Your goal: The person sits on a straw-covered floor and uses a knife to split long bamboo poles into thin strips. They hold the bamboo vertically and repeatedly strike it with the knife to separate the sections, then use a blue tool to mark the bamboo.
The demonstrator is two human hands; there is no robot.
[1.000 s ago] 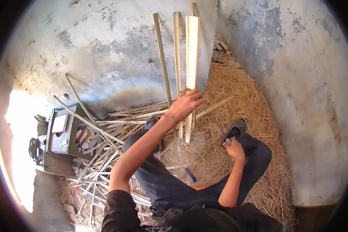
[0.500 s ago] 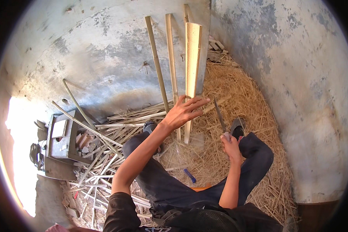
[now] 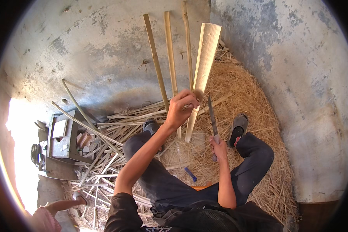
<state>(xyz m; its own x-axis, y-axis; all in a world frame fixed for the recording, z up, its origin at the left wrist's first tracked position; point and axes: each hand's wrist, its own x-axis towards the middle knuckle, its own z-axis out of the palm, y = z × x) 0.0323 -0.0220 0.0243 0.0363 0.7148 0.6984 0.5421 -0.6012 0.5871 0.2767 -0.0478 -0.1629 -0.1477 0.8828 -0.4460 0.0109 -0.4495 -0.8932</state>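
Observation:
A long, pale split bamboo piece (image 3: 205, 63) stands in front of me, hollow side toward me, its top leaning right and its lower end near the floor. My left hand (image 3: 183, 107) is closed on it at about mid-length, with some fingertips hidden. In my right hand (image 3: 219, 150) is a long-bladed knife (image 3: 212, 116), gripped by its handle, blade pointing up and away. The blade is close to the bamboo's right side but apart from it. Between my legs a blue-handled tool (image 3: 190, 174) lies on the floor.
Several thin bamboo strips (image 3: 157, 63) lean on the far wall (image 3: 104, 50). Cut slats (image 3: 100, 174) are heaped at left beside a dark metal box (image 3: 62, 145). Shavings (image 3: 243, 89) cover the floor up to the right wall. Another person's leg (image 3: 62, 205) shows at lower left.
My left hand has closed on the split bamboo, whose top has swung right. My right hand and the knife have shifted slightly left and nearer me. A person's leg has appeared at lower left.

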